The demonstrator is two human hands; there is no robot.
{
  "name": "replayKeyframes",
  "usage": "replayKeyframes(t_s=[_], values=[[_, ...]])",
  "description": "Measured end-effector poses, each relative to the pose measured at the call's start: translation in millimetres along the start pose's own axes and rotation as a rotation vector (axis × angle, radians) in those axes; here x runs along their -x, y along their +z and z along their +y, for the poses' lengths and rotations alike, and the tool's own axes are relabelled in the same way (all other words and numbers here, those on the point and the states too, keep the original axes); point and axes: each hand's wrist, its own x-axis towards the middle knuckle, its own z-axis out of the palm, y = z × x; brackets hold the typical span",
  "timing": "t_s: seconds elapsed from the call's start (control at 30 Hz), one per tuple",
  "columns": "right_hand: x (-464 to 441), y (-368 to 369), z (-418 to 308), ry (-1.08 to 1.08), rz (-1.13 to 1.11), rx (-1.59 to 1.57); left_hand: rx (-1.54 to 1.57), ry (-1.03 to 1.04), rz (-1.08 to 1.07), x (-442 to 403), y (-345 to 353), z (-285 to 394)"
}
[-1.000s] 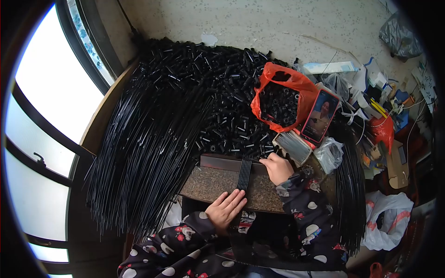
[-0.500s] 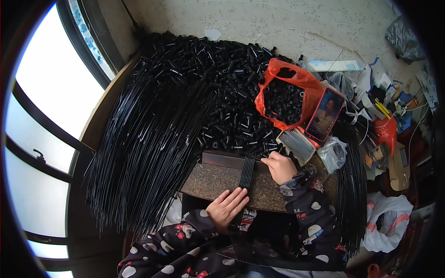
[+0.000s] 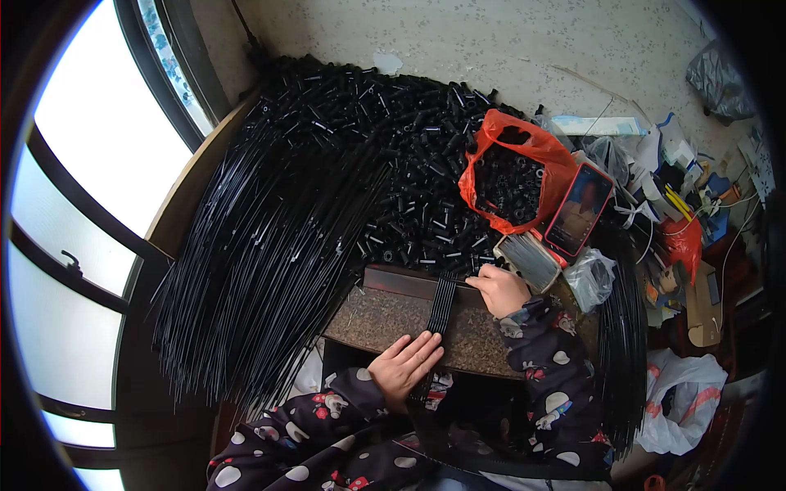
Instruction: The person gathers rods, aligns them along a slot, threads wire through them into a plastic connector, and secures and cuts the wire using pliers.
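Several thin black strands [image 3: 442, 306] lie side by side across the speckled board [image 3: 385, 315] and over a dark bar [image 3: 397, 281] along its far side. My left hand [image 3: 404, 365] rests flat on the near end of the strands, its fingers stretched out. At the strands' far end, on their right, my right hand [image 3: 498, 290] is pinched, thumb and index finger together. Whatever is between those fingertips is too small to make out. Small black tubular pieces [image 3: 426, 196] are heaped just beyond the board.
Long black rods [image 3: 254, 270] spread at the left, with more [image 3: 620, 352] at the right. Beyond my right hand are a red bag [image 3: 557, 176] of small parts, a phone [image 3: 579, 209], a box of thin pins [image 3: 530, 260] and a clear bag [image 3: 589, 280].
The whole view has shifted, so the scene sits slightly further right. My left hand stays flat on the strands and my right hand stays pinched at their far end.
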Motion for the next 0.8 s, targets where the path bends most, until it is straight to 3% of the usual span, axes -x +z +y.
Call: replayKeyframes(t_s=[0.13,0.43,0.53,0.7,0.8], values=[[-1,9,5,0.041,-0.012,-0.156,0.019,-0.013,0.001,2,2,0],[-8,15,-6,0.13,0.012,-0.089,0.0,0.008,0.003,1,1,-1],[-9,19,-13,0.019,0.156,0.069,0.005,0.001,0.003,0,0,2],[6,-14,5,-0.182,0.164,0.237,0.034,0.011,0.035,3,1,-2],[31,-9,-5,0.038,0.007,0.111,0.03,0.031,0.023,2,0,-7]])
